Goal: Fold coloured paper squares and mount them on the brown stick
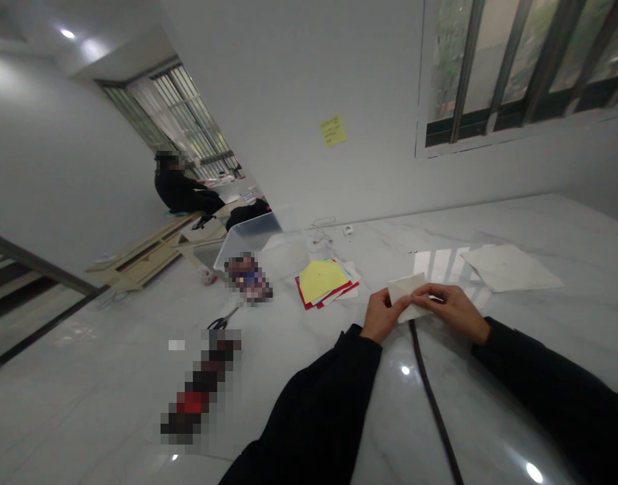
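A small folded piece of white paper (407,296) is pinched between my left hand (384,315) and my right hand (453,311). Fingers of both hands press on its surface, and my right fingertips lie across its middle. Just below the paper, a dark narrow strap (430,391) runs along the white marble table (536,222) towards the bottom edge of the view. Black sleeves cover both my forearms.
A stack of yellow, red and white paper (325,283) lies ahead, with loose white sheets (508,266) to the right. Scissors (223,319), blurred objects (200,387) and a transparent plastic bin (248,241) stand left. A seated person (180,185) is farther off.
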The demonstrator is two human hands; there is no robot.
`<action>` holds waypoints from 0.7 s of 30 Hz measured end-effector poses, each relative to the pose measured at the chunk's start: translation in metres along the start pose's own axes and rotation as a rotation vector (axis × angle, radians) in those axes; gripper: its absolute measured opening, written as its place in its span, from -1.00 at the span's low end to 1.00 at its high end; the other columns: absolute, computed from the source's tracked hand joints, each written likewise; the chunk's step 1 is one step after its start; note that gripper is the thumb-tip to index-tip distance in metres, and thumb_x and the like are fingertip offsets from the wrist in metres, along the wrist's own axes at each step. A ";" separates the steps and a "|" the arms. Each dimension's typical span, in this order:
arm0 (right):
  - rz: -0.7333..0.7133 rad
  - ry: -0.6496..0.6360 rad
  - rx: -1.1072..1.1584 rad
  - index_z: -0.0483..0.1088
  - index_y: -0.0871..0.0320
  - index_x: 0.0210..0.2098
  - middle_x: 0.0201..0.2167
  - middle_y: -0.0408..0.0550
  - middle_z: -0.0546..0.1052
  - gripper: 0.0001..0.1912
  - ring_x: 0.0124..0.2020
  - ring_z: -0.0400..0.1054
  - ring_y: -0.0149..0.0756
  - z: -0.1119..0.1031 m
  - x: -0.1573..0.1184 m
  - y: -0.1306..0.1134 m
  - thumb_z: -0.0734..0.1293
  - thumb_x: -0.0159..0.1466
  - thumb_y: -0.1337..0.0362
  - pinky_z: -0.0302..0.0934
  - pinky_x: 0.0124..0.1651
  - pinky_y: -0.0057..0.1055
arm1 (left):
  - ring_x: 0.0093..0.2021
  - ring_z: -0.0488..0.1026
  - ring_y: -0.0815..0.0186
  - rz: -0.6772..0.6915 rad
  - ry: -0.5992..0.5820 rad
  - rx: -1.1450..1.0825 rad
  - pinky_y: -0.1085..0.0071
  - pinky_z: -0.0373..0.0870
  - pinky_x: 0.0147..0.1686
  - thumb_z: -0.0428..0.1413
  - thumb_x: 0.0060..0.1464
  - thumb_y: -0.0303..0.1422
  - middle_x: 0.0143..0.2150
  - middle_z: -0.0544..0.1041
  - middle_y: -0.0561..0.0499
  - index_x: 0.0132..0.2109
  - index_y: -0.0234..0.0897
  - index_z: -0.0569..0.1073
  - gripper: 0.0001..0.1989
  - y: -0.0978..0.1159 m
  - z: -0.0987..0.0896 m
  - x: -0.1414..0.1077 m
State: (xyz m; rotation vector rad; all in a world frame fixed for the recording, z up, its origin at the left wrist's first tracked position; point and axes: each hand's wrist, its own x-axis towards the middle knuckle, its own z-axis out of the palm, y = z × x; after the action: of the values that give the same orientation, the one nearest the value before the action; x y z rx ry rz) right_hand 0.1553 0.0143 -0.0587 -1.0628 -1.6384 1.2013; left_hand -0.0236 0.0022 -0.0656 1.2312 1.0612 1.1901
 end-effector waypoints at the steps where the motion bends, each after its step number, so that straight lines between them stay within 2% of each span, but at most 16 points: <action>1: -0.004 0.003 0.001 0.53 0.13 -0.32 -0.28 -0.01 0.61 -0.65 -0.23 0.48 -0.12 0.000 0.000 -0.001 0.41 0.14 -0.03 0.36 -0.11 -0.21 | -0.24 0.53 0.18 0.001 -0.005 -0.001 0.33 0.42 -0.22 0.29 -0.09 -0.11 -0.16 0.61 -0.17 -0.09 -0.41 0.57 -0.50 0.000 0.000 0.000; 6: -0.012 0.049 0.007 0.51 0.14 -0.31 -0.29 0.00 0.60 -0.64 -0.26 0.49 -0.14 0.003 -0.001 -0.002 0.41 0.14 -0.04 0.38 -0.16 -0.22 | -0.24 0.52 0.19 0.000 0.006 -0.010 0.34 0.41 -0.22 0.28 -0.08 -0.10 -0.16 0.60 -0.17 -0.09 -0.43 0.56 -0.49 0.000 0.001 0.001; 9: -0.032 0.078 0.065 0.47 0.11 -0.16 -0.24 0.00 0.60 -0.60 -0.22 0.50 -0.13 0.006 -0.003 -0.004 0.43 0.13 -0.01 0.41 -0.17 -0.23 | -0.25 0.51 0.19 -0.010 0.021 0.012 0.35 0.40 -0.24 0.28 -0.09 -0.10 -0.17 0.60 -0.17 -0.10 -0.44 0.56 -0.49 0.000 0.002 0.001; 12: -0.050 0.088 0.174 0.21 0.05 0.21 -0.11 0.04 0.58 -0.28 -0.13 0.50 -0.09 0.009 -0.005 -0.007 0.45 0.12 0.03 0.43 -0.10 -0.16 | -0.24 0.51 0.18 -0.023 0.033 0.014 0.34 0.41 -0.24 0.28 -0.09 -0.10 -0.16 0.60 -0.18 -0.10 -0.43 0.56 -0.49 -0.001 0.002 0.001; 14: -0.047 0.085 0.227 0.00 0.05 0.33 -0.07 0.08 0.57 -0.10 -0.10 0.50 -0.06 0.010 -0.006 -0.009 0.45 0.13 0.04 0.42 -0.06 -0.10 | -0.23 0.51 0.18 -0.021 0.021 -0.002 0.33 0.41 -0.22 0.28 -0.08 -0.10 -0.15 0.60 -0.19 -0.09 -0.43 0.56 -0.50 -0.001 0.002 0.001; 15: -0.044 0.083 0.235 -0.03 0.07 0.35 -0.07 0.09 0.57 -0.07 -0.09 0.50 -0.05 0.010 -0.006 -0.009 0.45 0.13 0.03 0.42 -0.06 -0.08 | -0.24 0.51 0.18 -0.020 0.017 -0.009 0.32 0.41 -0.21 0.27 -0.07 -0.10 -0.16 0.60 -0.19 -0.09 -0.43 0.56 -0.50 -0.001 0.002 0.001; 21: -0.024 0.085 0.192 0.16 0.10 0.24 -0.09 0.08 0.57 -0.23 -0.12 0.50 -0.07 0.009 -0.005 -0.009 0.45 0.12 0.03 0.42 -0.05 -0.11 | -0.28 0.50 0.21 -0.011 0.027 0.014 0.36 0.40 -0.27 0.27 -0.06 -0.09 -0.21 0.61 -0.15 -0.14 -0.42 0.57 -0.53 -0.003 0.001 0.001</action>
State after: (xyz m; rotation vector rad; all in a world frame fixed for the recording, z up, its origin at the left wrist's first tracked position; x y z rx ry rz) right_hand 0.1466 0.0048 -0.0523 -0.9578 -1.4360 1.2525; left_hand -0.0218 0.0027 -0.0682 1.2218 1.0966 1.1961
